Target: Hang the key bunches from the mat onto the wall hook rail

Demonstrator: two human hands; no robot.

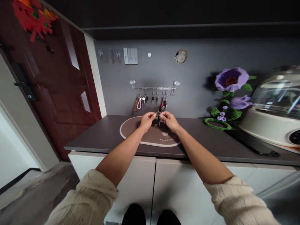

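My left hand [147, 121] and my right hand [168, 121] meet above a brown oval mat [150, 134] with a cream border. Between them hangs a small bunch of dark keys [158, 120] on a metal key ring [158, 112]. The fingers of both hands pinch this bunch, and they hide part of it. Behind my hands, a wall-mounted metal rail [154, 88] carries several hanging keys and key fobs [152, 99]. Neither hand touches the rail.
The dark countertop [100, 132] runs above white cabinets [131, 172]. A cream appliance with a clear lid [274, 109] stands at right, beside purple artificial flowers [231, 82] on the wall. A dark red door [56, 81] stands at left.
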